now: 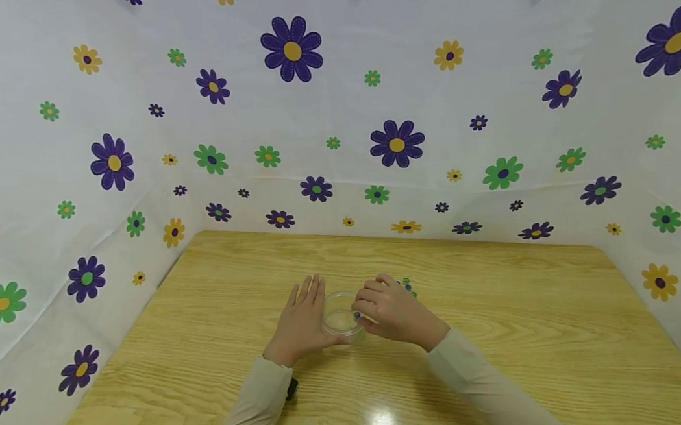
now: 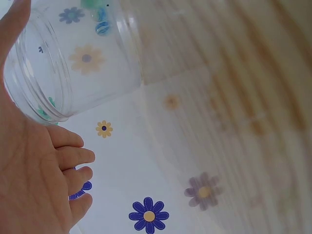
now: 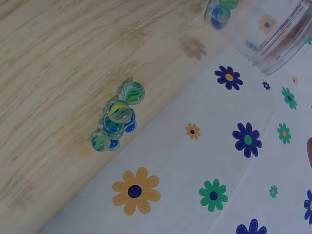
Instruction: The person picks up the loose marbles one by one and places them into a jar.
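Observation:
A clear, wide-mouthed jar [image 1: 342, 328] stands on the table, its open rim facing up. My left hand [image 1: 302, 322] lies along the jar's left side, fingers straight and thumb stretched across the near side. In the left wrist view a few blue and green marbles [image 2: 102, 28] show through the wall near the jar's base. Over the right part of the rim, my right hand [image 1: 390, 310] pinches a blue marble [image 1: 356, 315] between thumb and finger. Beyond that hand lies a cluster of loose glass marbles [image 3: 118, 111], partly hidden by it in the head view.
The wooden table [image 1: 500, 333] carries the jar and marbles. White cloth with printed flowers [image 1: 334, 109] rises behind the table and along both sides. A small dark object [image 1: 292, 389] shows beside the left sleeve.

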The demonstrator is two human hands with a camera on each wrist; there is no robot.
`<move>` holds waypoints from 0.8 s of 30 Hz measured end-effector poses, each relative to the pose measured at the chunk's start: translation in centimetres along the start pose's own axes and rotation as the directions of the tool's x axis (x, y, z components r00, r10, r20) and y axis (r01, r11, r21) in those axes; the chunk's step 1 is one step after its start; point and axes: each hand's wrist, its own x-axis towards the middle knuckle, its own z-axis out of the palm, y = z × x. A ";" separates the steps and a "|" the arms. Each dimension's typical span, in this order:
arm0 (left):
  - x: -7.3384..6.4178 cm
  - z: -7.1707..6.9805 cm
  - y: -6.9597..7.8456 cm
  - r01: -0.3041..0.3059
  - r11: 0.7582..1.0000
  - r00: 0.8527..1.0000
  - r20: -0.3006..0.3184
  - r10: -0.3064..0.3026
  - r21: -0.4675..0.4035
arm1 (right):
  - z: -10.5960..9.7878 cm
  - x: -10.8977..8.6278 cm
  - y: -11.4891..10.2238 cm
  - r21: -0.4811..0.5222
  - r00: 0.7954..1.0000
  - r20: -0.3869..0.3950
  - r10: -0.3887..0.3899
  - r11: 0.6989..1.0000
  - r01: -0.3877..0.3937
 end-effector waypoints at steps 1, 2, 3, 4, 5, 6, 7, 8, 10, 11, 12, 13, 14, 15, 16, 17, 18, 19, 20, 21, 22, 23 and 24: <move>0.1 0.0 0.1 0.004 1.000 1.000 0.000 -0.004 -0.004 | 0.0 -0.1 0.2 0.005 1.000 -0.003 -0.002 1.000 0.002; 0.2 0.0 0.1 0.007 1.000 1.000 0.001 -0.007 -0.007 | 0.1 -0.2 0.4 0.011 1.000 -0.006 -0.004 1.000 0.004; 0.4 0.0 0.2 0.011 1.000 1.000 0.001 -0.011 -0.008 | 0.2 -0.3 0.7 0.014 1.000 -0.006 -0.005 1.000 0.005; 0.5 0.0 0.3 0.015 1.000 1.000 0.004 -0.015 -0.005 | 0.2 -0.4 0.9 0.018 1.000 -0.008 -0.005 1.000 0.005; 0.6 0.0 0.3 0.018 1.000 1.000 0.004 -0.018 -0.002 | 0.2 -0.5 1.1 0.024 1.000 -0.009 -0.003 1.000 0.003; 0.7 0.0 0.4 0.023 1.000 1.000 0.008 -0.023 0.001 | 0.3 -0.6 1.4 0.028 1.000 -0.009 -0.004 1.000 0.004; 0.9 0.1 0.5 0.027 1.000 1.000 0.009 -0.027 0.007 | 0.3 -0.7 1.6 0.033 1.000 -0.009 -0.003 0.999 0.004; 1.0 0.1 0.5 0.031 0.999 0.999 0.011 -0.031 0.013 | 0.3 -0.9 1.9 0.035 1.000 -0.008 -0.003 0.999 0.003; 1.1 0.1 0.5 0.033 0.999 0.999 0.014 -0.033 0.015 | 0.3 -1.1 2.1 0.036 1.000 -0.008 -0.002 0.999 0.002; 1.1 0.1 0.5 0.031 0.999 0.999 0.014 -0.031 0.013 | 0.2 -1.1 2.2 0.036 1.000 -0.007 0.001 0.999 -0.001; 1.1 0.1 0.5 0.031 0.999 0.999 0.016 -0.031 0.011 | 0.2 -1.2 2.2 0.031 1.000 -0.005 0.003 1.000 -0.003; 1.1 0.1 0.4 0.029 1.000 0.999 0.016 -0.029 0.009 | 0.1 -1.3 2.3 0.029 1.000 -0.004 0.007 1.000 -0.007; 1.1 0.1 0.4 0.028 1.000 0.999 0.016 -0.028 0.008 | 0.0 -1.3 2.4 0.027 1.000 -0.001 0.012 1.000 -0.012; 1.2 0.1 0.4 0.027 1.000 1.000 0.014 -0.027 0.005 | 0.0 -1.4 2.4 0.023 1.000 0.000 0.015 1.000 -0.015; 1.2 0.2 0.3 0.026 1.000 1.000 0.014 -0.026 0.007 | -0.1 -1.5 2.5 0.019 1.000 0.001 0.019 1.000 -0.019; 1.2 0.2 0.2 0.025 1.000 1.000 0.012 -0.025 0.008 | -0.2 -1.6 2.7 0.016 1.000 0.002 0.022 1.000 -0.022; 1.2 0.3 0.2 0.023 1.000 1.000 0.012 -0.024 0.009 | -0.3 -1.7 2.8 0.012 1.000 0.003 0.024 1.000 -0.024; 1.2 0.3 0.1 0.022 1.000 1.000 0.010 -0.022 0.008 | -0.4 -1.9 2.9 0.009 1.000 0.003 0.028 1.000 -0.028; 1.3 0.3 0.1 0.020 1.000 1.000 0.010 -0.020 0.009 | -0.4 -2.0 3.0 0.005 1.000 0.001 0.031 1.000 -0.031; 1.3 0.3 0.0 0.018 1.000 1.000 0.010 -0.018 0.009 | -0.5 -2.1 3.1 0.002 0.999 -0.002 0.034 0.999 -0.034; 1.3 0.3 0.0 0.017 1.000 1.000 0.012 -0.017 0.009 | -0.6 -2.3 3.3 0.004 0.999 -0.005 0.038 0.999 -0.038; 1.3 0.3 -0.1 0.016 1.000 1.000 0.011 -0.016 0.006 | -0.7 -2.4 3.4 0.006 0.999 -0.005 0.044 0.999 -0.044; 1.3 0.3 -0.1 0.016 1.000 1.000 0.011 -0.016 0.005 | -0.7 -2.5 3.5 0.009 0.999 -0.006 0.051 0.999 -0.051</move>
